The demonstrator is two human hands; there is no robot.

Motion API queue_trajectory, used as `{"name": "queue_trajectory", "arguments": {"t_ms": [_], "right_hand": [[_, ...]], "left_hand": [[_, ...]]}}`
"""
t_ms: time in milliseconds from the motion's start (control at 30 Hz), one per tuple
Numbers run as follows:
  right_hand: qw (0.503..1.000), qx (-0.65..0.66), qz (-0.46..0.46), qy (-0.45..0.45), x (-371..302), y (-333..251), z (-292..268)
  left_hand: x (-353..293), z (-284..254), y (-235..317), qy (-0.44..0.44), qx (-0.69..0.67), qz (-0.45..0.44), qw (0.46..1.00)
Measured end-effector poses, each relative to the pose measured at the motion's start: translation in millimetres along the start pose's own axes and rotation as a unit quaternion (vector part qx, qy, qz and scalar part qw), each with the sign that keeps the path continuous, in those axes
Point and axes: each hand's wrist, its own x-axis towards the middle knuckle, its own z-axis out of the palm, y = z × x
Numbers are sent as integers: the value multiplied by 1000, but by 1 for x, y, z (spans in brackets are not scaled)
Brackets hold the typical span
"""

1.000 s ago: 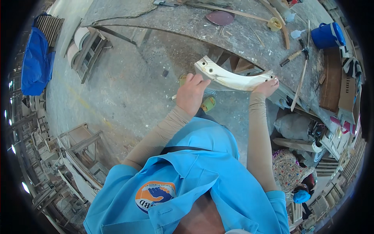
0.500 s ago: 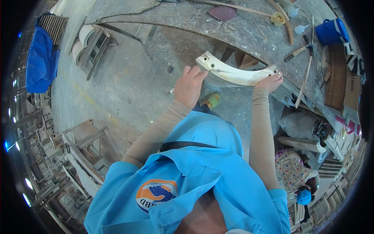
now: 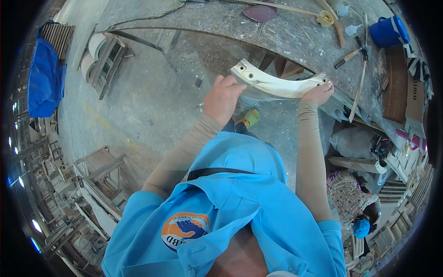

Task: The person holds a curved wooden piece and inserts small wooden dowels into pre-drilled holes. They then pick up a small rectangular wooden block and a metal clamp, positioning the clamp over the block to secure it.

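A curved pale wooden piece (image 3: 277, 84) sits just above the middle of the frame, held level between both hands over the floor, below the edge of the tabletop (image 3: 286, 32). The left hand (image 3: 224, 98) takes its left end, near the two drilled holes: the fingers curl over the lower edge, so this grip is pressed onto the wood from below and behind. The right hand (image 3: 318, 93) meets the right end with its fingertips pinching the narrow tip, palm under it.

On the tabletop, upper right, lie a hammer (image 3: 353, 53), a blue jug (image 3: 388, 31) and a small yellow cup (image 3: 325, 18). A green shoe (image 3: 249, 118) shows below the piece, and wooden chair frames (image 3: 99, 171) stand at lower left.

Against half a second ago, the piece and both hands keep almost the same place and hold; the left hand sits slightly closer under the holed end, and the whole view has shifted only a little.
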Motion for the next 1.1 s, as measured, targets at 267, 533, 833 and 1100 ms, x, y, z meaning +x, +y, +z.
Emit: {"name": "queue_trajectory", "arguments": {"t_ms": [267,533,833,1100], "right_hand": [[1000,-15,-13,-5,1,2,0],[1000,-18,-16,2,4,7,-1],[1000,-17,-17,4,2,7,-1],[1000,10,17,-3,2,3,0]], "left_hand": [[-2,1,-4,-1,0,6,1000],[6,-8,-20,-5,19,14,1000],[24,-28,-27,-43,-17,68,997],[22,-19,-36,-90,-31,129,987]]}}
